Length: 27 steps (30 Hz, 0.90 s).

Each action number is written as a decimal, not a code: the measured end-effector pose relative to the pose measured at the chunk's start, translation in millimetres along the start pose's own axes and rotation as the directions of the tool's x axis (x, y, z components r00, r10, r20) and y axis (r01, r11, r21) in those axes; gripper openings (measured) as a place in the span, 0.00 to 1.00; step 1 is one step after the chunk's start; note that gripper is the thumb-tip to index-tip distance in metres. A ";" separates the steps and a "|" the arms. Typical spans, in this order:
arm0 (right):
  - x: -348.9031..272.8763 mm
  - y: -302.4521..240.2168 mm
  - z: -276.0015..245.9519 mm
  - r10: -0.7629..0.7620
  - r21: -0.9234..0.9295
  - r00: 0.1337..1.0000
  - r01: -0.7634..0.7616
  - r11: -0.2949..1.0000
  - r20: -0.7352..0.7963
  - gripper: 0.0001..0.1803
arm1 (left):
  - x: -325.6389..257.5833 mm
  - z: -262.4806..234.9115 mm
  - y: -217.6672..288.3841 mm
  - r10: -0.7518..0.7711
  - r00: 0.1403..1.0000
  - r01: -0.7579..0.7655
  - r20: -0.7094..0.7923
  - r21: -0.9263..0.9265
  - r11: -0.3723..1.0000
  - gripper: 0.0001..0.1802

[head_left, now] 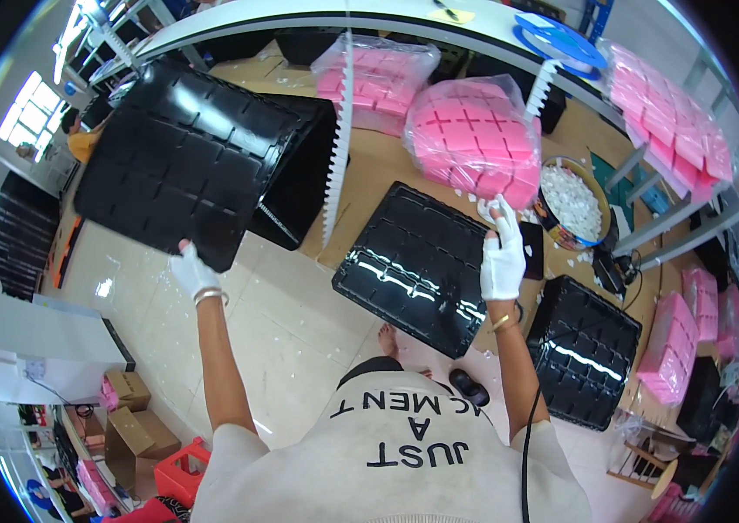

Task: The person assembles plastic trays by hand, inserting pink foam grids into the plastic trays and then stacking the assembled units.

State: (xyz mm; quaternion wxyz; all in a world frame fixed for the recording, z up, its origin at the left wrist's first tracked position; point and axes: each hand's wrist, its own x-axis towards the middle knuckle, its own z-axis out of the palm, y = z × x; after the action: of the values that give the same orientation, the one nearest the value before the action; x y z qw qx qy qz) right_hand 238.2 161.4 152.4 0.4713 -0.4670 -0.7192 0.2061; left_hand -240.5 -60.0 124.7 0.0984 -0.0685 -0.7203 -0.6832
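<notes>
At the left, a large black molded plastic tray is tilted up, with grid-like grooves across its shiny surface. My left hand, in a white glove, grips its near lower edge, thumb on top and the other fingers hidden beneath. A second black tray lies in front of me, its near part reaching past the table edge. Over the right edge of that tray is my gloved right hand, fingers stretched forward and apart, with no held thing visible. Whether it presses on the tray I cannot tell.
Bagged pink foam blocks stand on the brown table. A round tub of white pieces sits at the right, near a white toothed strip. Another black tray is at my right. A red stool and cartons stand lower left.
</notes>
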 end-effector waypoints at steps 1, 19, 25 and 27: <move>12.1 7.3 19.5 -0.028 -0.018 1.000 0.029 0.999 0.008 0.20 | 6.4 16.9 -2.6 -0.087 0.996 0.087 -0.010 0.034 0.996 0.29; 142.5 -83.9 353.2 -0.704 0.032 0.696 0.708 0.706 0.141 0.28 | 45.7 127.8 -36.5 0.070 0.908 -0.311 0.412 0.554 0.772 0.34; 103.6 -60.7 382.9 -0.675 0.217 0.691 0.639 0.738 0.260 0.22 | 14.6 103.7 -28.8 0.078 0.889 -0.343 0.451 0.545 0.765 0.31; 105.4 -63.1 381.4 -0.677 0.334 0.708 0.600 0.727 0.204 0.21 | 18.5 111.2 -33.4 0.074 0.895 -0.308 0.439 0.492 0.814 0.31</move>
State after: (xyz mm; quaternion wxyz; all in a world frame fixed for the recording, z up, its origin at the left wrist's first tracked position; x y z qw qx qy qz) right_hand -136.5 277.3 70.5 0.4472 -0.0871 -0.8705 0.1862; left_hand -271.6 48.4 91.3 0.0340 -0.2491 -0.8792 -0.4048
